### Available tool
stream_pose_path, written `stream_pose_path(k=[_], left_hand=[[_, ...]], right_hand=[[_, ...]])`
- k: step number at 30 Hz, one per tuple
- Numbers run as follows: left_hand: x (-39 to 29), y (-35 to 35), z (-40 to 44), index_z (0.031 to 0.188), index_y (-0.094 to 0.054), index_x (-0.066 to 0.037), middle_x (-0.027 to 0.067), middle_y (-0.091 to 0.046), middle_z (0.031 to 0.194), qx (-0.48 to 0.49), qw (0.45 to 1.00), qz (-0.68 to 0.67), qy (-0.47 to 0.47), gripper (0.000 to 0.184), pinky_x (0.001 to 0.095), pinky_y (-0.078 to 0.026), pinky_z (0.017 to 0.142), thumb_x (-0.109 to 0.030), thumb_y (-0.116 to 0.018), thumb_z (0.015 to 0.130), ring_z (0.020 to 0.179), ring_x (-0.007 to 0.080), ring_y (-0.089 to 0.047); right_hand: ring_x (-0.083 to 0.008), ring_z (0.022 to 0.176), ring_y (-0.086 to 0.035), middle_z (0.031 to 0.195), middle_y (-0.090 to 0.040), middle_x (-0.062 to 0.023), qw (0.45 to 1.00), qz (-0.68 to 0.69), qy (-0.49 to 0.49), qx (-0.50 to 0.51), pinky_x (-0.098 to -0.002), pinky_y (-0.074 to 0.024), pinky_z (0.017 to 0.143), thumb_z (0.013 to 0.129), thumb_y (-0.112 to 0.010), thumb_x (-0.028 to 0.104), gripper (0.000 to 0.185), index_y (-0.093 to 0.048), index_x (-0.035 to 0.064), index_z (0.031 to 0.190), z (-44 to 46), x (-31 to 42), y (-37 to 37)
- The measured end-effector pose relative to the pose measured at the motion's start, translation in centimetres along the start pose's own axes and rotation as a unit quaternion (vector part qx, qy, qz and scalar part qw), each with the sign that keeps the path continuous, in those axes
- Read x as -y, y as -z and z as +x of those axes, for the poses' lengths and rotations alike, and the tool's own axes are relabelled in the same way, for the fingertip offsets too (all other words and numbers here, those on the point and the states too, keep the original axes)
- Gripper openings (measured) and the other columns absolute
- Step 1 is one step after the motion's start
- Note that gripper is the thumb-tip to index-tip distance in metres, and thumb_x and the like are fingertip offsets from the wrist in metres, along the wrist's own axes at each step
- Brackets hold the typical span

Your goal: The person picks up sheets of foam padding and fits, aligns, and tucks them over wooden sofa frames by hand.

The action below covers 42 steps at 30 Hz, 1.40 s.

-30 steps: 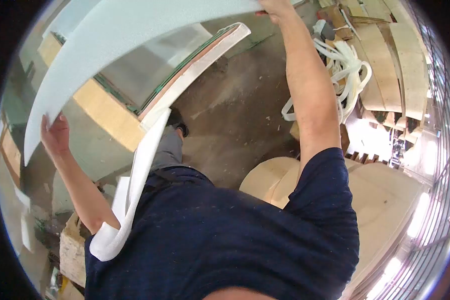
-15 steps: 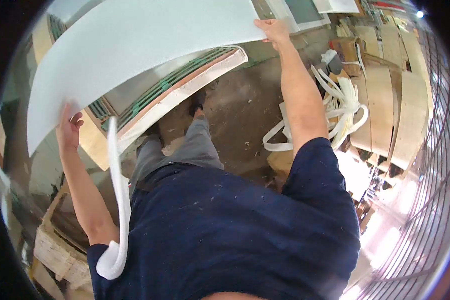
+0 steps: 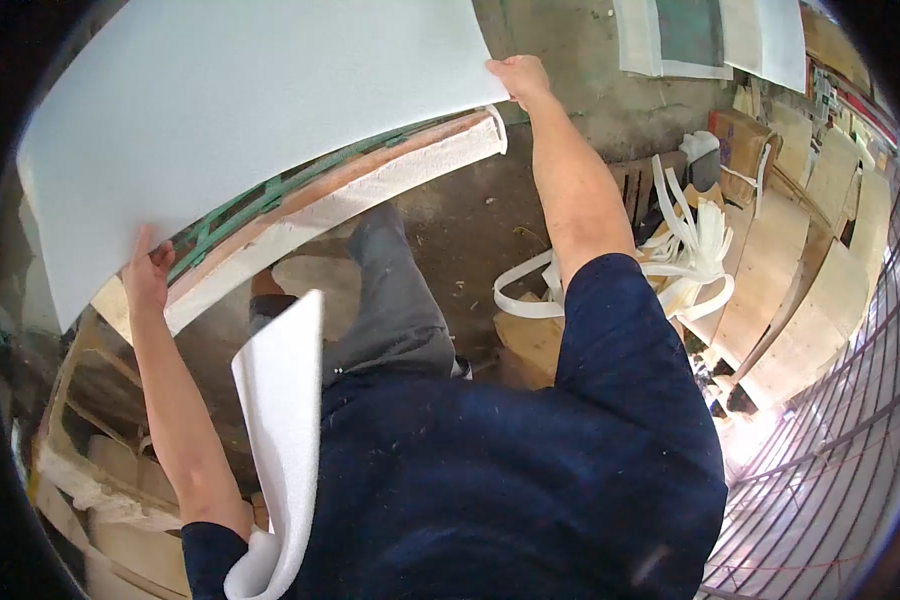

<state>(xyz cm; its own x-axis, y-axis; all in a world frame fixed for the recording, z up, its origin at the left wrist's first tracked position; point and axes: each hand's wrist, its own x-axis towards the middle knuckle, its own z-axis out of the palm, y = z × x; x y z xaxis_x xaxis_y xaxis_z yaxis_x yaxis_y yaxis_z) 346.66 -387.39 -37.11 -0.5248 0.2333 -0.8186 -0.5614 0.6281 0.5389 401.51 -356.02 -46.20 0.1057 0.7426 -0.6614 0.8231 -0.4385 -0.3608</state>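
Observation:
A wide white foam sheet is spread over a frame with green webbing and a pale padded front edge. My right hand pinches the sheet's near right corner. At the lower left, my left hand grips the near edge, its fingertips slightly blurred against the sheet. Most of the frame lies hidden beneath the foam; only its front strip shows. A curled white foam strip hangs beside my left forearm, and what holds it there I cannot make out.
On the right, a bundle of white strips lies near a cardboard box and several curved plywood pieces. A rough wooden frame stands at lower left. Bars line the far right.
The sheet has come down closer over the frame, covering more of the webbing. Both hands still hold its edge. My view has shifted, and the foam strip by my left arm has swung.

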Motion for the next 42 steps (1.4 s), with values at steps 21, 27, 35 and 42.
stream_pose_path(k=[21,27,35,42], left_hand=[[5.0,-2.9,4.2,0.112,-0.052,0.000,0.0053,-0.057,0.091,0.013,0.997,0.062,0.049,0.034,0.0269,-0.050,0.056,-0.020,-0.064,0.087,0.067,0.0166,-0.059],[6.0,-2.6,3.5,0.109,-0.053,0.004,0.0091,-0.057,0.089,0.024,0.996,0.067,0.046,0.035,0.0288,-0.051,0.060,-0.020,-0.064,0.086,0.071,0.0178,-0.059],[6.7,-2.4,2.1,0.108,-0.055,0.003,0.0096,-0.059,0.094,0.015,0.993,0.092,0.074,0.038,0.0276,-0.052,0.059,-0.023,-0.066,0.083,0.071,0.0182,-0.060],[7.2,-1.3,2.6,0.106,-0.056,0.003,0.0093,-0.061,0.089,0.033,0.988,0.113,0.099,0.036,0.0254,-0.052,0.052,-0.023,-0.067,0.083,0.067,0.0176,-0.063]], right_hand=[[-0.0344,0.108,-0.057,0.116,-0.060,-0.0198,0.939,-0.332,-0.059,0.069,-0.0482,-0.0435,0.091,0.086,-0.052,0.041,0.048,-0.058,0.0036,0.116,-1.6,0.3,-3.1],[-0.0358,0.134,-0.026,0.145,-0.029,-0.0210,0.893,-0.416,0.092,0.145,-0.0567,-0.0204,0.106,0.085,-0.040,0.060,0.074,-0.036,0.0110,0.139,-4.5,2.7,-6.4],[-0.0360,0.140,-0.012,0.151,-0.015,-0.0187,0.852,-0.457,0.035,0.253,-0.0608,-0.0042,0.109,0.078,-0.031,0.077,0.090,-0.023,0.0188,0.146,-7.8,7.3,-10.3],[-0.0443,0.137,-0.013,0.150,-0.018,-0.0200,0.842,-0.468,0.073,0.258,-0.0662,-0.0055,0.105,0.075,-0.033,0.079,0.092,-0.026,0.0197,0.145,-11.2,9.7,-16.5]])
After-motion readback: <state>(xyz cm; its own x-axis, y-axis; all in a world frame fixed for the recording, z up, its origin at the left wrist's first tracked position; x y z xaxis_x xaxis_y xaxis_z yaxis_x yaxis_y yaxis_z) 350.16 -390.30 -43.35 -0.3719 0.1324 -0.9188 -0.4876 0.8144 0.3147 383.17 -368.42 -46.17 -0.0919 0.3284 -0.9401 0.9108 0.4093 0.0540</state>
